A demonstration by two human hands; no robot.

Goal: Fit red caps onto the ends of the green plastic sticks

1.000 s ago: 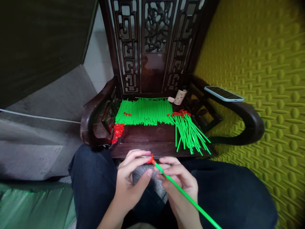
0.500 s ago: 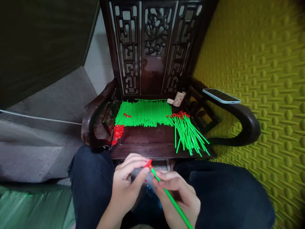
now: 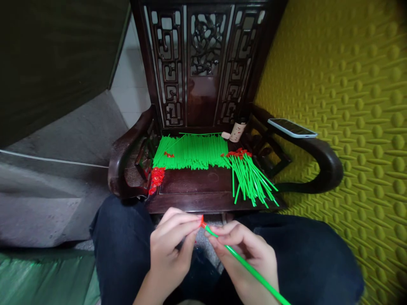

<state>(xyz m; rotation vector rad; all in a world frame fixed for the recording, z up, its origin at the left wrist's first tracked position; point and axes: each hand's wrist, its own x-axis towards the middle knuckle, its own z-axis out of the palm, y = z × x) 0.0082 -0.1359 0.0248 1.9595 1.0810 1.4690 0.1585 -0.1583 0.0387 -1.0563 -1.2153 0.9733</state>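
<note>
Left hand (image 3: 171, 243) now pinches red cap (image 3: 202, 221), thumb clear of it a second ago.
Right hand (image 3: 254, 250) holds a narrow grip on green stick (image 3: 260, 279) just below, before the chair seat (image 3: 193, 181); joint seems steadied from both sides.

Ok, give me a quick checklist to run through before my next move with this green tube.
1. Left hand has a grip on the red flared cap: ok, fingertips on it.
2. Right hand has a grip on the green plastic tube: ok, held near the capped end.
3. Cap meets tube: ok.
4. Cap fully seated: cannot tell, too small.
5. Red cap pile on the chair seat: ok, at its left.
6. Smartphone away from both hands: ok, on the right armrest.
</note>
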